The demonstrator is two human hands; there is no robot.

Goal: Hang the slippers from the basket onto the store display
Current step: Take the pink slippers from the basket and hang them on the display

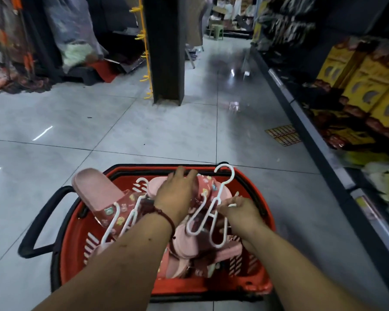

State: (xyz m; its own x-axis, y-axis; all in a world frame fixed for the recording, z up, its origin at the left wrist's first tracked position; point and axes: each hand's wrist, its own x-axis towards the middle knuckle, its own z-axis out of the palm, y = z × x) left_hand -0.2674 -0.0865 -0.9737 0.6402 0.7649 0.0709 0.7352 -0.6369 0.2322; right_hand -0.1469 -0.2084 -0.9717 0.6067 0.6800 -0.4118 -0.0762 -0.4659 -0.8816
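Toward the far rim of the red plastic basket (211, 286), the left hand (176, 190) curls over a pink plastic slipper (157, 187). Near the basket's right wall, the right hand (240, 213) pinches a white plastic hanger (213, 199) — best to lift both together, hook up, easing clear of neighbouring hangers.

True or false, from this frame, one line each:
1. The basket stands on a shelf. False: the red basket sits on the tiled floor.
2. The right hand pinches a white hanger. True.
3. The left hand is empty. False: its fingers curl over a pink slipper in the basket.
4. The left wrist wears a dark red cord. True.
5. Yellow hooks run up the dark pillar. True.
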